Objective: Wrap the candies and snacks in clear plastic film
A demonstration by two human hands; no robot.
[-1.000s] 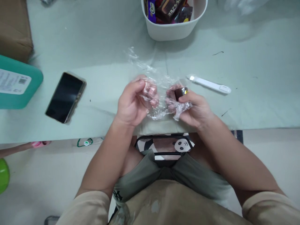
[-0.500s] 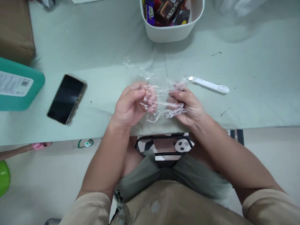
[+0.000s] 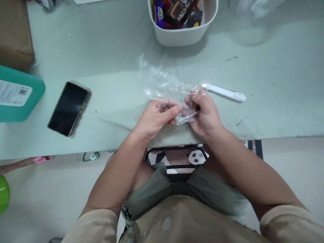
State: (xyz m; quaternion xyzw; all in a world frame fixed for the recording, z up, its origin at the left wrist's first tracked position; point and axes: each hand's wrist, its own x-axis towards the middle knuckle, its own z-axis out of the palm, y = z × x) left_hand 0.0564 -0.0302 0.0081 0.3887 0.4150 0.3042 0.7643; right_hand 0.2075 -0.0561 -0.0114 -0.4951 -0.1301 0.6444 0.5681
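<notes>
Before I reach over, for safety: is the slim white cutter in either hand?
No, the cutter lies on the pale green cloth.

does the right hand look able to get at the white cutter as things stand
Probably yes: the white cutter lies near the right hand, its handle uncovered, though that hand is busy holding clear plastic.

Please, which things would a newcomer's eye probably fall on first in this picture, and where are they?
Probably first the shiny clear plastic film, held by the left hand and the right hand near the centre. Next might come the white tub with colourful packets at the top, then the dark-screened phone lying left of the hands.
</notes>
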